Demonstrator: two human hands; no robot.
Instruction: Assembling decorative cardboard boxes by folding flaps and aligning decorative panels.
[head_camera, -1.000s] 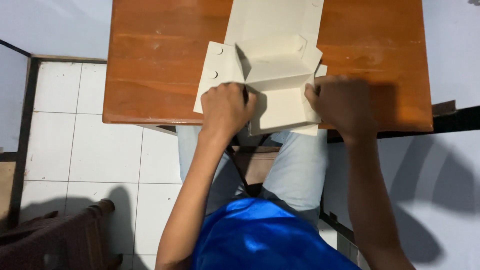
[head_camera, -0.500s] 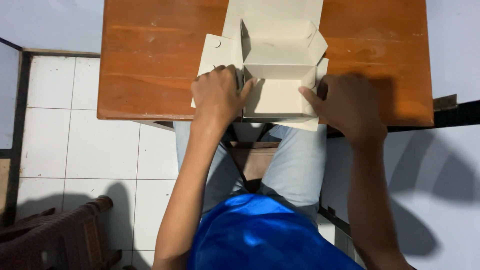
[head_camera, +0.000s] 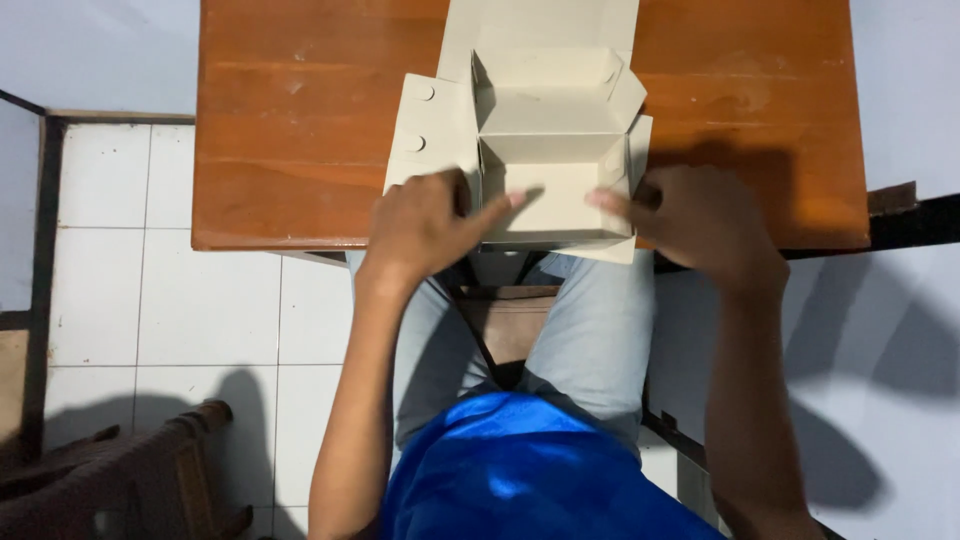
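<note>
Two bare hands work a half-folded cardboard box (head_camera: 550, 140) at the near edge of the wooden table (head_camera: 300, 150). The left hand (head_camera: 425, 225) lies over the box's near left corner, with one finger stretched out flat across the near panel and the other fingers curled together, pinning that side down so the raised walls hold their shape. The right hand (head_camera: 700, 225) meets the near right corner from the other side; its fingers, close together, press on the edge there, clamped on nothing. Pushing from both sides keeps the light card from springing flat.

A loose side flap (head_camera: 430, 130) lies flat on the table to the left. The box's far panel is cut off by the upper frame edge, the palms hide the near corners, and the person's blue shirt (head_camera: 520, 470) covers the lap below.
</note>
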